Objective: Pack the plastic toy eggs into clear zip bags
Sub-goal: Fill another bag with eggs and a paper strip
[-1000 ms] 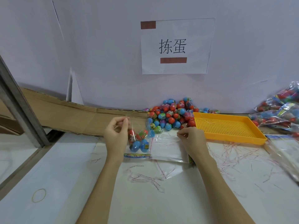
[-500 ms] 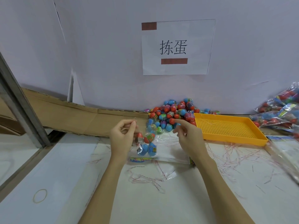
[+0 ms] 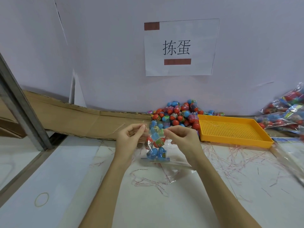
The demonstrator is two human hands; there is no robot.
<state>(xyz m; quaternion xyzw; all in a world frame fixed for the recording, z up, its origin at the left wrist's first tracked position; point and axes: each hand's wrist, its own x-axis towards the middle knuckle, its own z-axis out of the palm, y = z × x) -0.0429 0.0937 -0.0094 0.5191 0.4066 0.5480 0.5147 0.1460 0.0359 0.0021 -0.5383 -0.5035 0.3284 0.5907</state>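
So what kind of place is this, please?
Probably a small packing workstation: a pile of loose toy eggs against the wall, filled bags stacked at right, and a paper sign marking the station.

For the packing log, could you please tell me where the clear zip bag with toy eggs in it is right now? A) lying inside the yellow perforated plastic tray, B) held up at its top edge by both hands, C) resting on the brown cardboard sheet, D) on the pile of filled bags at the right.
B: the left hand and right hand each pinch the top of the clear zip bag, which hangs between them with red and blue eggs inside.
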